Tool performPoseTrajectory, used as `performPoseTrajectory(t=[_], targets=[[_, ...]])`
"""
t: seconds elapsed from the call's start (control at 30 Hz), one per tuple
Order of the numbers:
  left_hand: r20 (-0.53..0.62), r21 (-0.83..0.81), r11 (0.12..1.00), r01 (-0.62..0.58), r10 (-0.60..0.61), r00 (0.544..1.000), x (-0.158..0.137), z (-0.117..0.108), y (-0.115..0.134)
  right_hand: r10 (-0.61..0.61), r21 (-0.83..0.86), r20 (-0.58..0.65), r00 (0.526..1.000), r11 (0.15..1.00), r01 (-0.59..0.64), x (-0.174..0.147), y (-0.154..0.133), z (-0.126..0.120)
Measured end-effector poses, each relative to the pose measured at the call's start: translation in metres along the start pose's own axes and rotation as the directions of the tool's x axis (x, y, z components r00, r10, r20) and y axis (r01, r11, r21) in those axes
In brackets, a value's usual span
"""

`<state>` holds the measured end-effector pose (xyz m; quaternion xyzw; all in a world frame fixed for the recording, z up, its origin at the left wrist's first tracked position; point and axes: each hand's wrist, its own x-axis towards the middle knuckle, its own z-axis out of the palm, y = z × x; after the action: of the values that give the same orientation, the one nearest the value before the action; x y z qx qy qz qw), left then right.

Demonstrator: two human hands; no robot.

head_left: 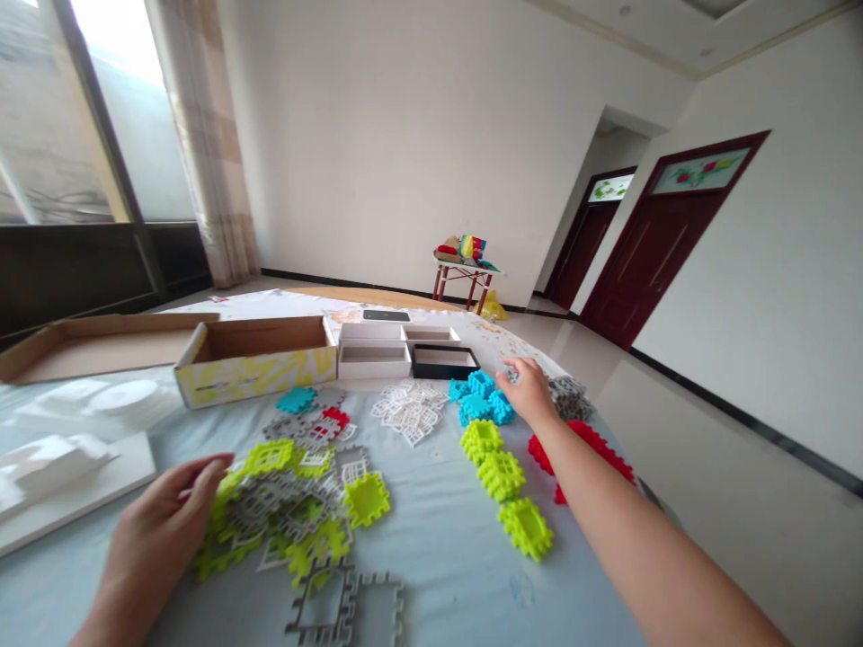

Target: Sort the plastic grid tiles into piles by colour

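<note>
My left hand (165,521) is at the left edge of a mixed pile of toothed plastic building tiles, mostly lime green tiles (368,500) and grey tiles (253,503). Its fingers are stretched out, and nothing shows in them. My right hand (529,391) reaches across the table between stacked blue tiles (476,406) and a heap of grey tiles (570,397). Its thumb and fingers are apart, with no tile visible between them. Below my right forearm lie red tiles (593,442), partly hidden. Stacked lime green tiles (502,474) form a row beside it.
White window-like pieces (410,411) lie mid-table. Behind stand a yellow-patterned cardboard box (256,382), its lid (94,355), small white boxes (374,361) and a black-rimmed box (445,370). White foam blocks (60,503) are at left. A phone (387,316) lies farther back.
</note>
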<state>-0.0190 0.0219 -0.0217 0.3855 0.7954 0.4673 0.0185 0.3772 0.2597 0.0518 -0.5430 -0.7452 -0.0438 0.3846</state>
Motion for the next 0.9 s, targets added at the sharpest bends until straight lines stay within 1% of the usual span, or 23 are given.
performPoseTrajectory(t=[0.07,0.13,0.17,0.23,0.3,0.37,0.4,0.43,0.47,0.5,0.57,0.63,0.7,0.77,0.83,0.87,0.9], targets=[[0.031,-0.054,0.996,0.068,-0.066,0.997,-0.004,-0.007,0.015,-0.151,0.193,0.013,0.988,0.970,0.146,-0.020,-0.032,0.007],[0.044,-0.088,0.992,0.091,-0.088,0.995,-0.006,-0.010,0.024,-0.275,0.354,0.103,0.956,0.908,0.223,-0.045,-0.066,0.013],[0.046,-0.095,0.991,0.093,-0.089,0.995,-0.006,-0.010,0.026,-0.335,0.420,0.160,0.928,0.874,0.243,-0.058,-0.083,0.015],[0.036,-0.096,0.991,0.091,-0.088,0.995,-0.007,-0.010,0.025,-0.450,0.518,0.256,0.855,0.811,0.272,-0.082,-0.113,0.019],[0.021,-0.096,0.991,0.093,-0.091,0.996,-0.006,-0.010,0.021,-0.562,0.574,0.327,0.760,0.757,0.312,-0.102,-0.135,0.021],[0.013,-0.105,0.990,0.098,-0.097,0.995,-0.005,-0.009,0.017,-0.634,0.596,0.395,0.665,0.728,0.340,-0.115,-0.146,0.024],[0.014,-0.111,0.989,0.100,-0.099,0.995,-0.005,-0.009,0.016,-0.650,0.596,0.428,0.627,0.725,0.345,-0.119,-0.148,0.025],[0.016,-0.116,0.988,0.101,-0.100,0.995,-0.004,-0.009,0.016,-0.655,0.590,0.456,0.603,0.730,0.347,-0.123,-0.148,0.027],[0.019,-0.121,0.987,0.102,-0.100,0.995,-0.004,-0.009,0.016,-0.651,0.579,0.474,0.592,0.738,0.347,-0.125,-0.148,0.028],[0.022,-0.124,0.987,0.103,-0.101,0.995,-0.003,-0.009,0.016,-0.644,0.567,0.481,0.595,0.746,0.349,-0.127,-0.147,0.030],[0.034,-0.123,0.987,0.106,-0.102,0.994,-0.003,-0.009,0.018,-0.632,0.546,0.463,0.621,0.756,0.362,-0.130,-0.145,0.033],[0.046,-0.117,0.987,0.107,-0.102,0.994,-0.004,-0.010,0.020,-0.625,0.534,0.420,0.658,0.757,0.377,-0.131,-0.145,0.032],[0.048,-0.109,0.988,0.107,-0.102,0.994,-0.004,-0.012,0.022,-0.592,0.527,0.375,0.714,0.769,0.361,-0.132,-0.147,0.027],[0.051,-0.100,0.989,0.108,-0.103,0.993,-0.005,-0.014,0.024,-0.510,0.532,0.338,0.791,0.797,0.287,-0.132,-0.147,0.021],[0.059,-0.090,0.990,0.107,-0.102,0.993,-0.005,-0.015,0.025,-0.389,0.552,0.344,0.854,0.820,0.152,-0.132,-0.145,0.017],[0.063,-0.086,0.991,0.104,-0.098,0.993,-0.005,-0.015,0.025,-0.328,0.557,0.365,0.871,0.827,0.078,-0.132,-0.142,0.016],[0.062,-0.082,0.992,0.099,-0.094,0.994,-0.006,-0.016,0.026,-0.273,0.554,0.393,0.878,0.833,0.011,-0.133,-0.139,0.017]])
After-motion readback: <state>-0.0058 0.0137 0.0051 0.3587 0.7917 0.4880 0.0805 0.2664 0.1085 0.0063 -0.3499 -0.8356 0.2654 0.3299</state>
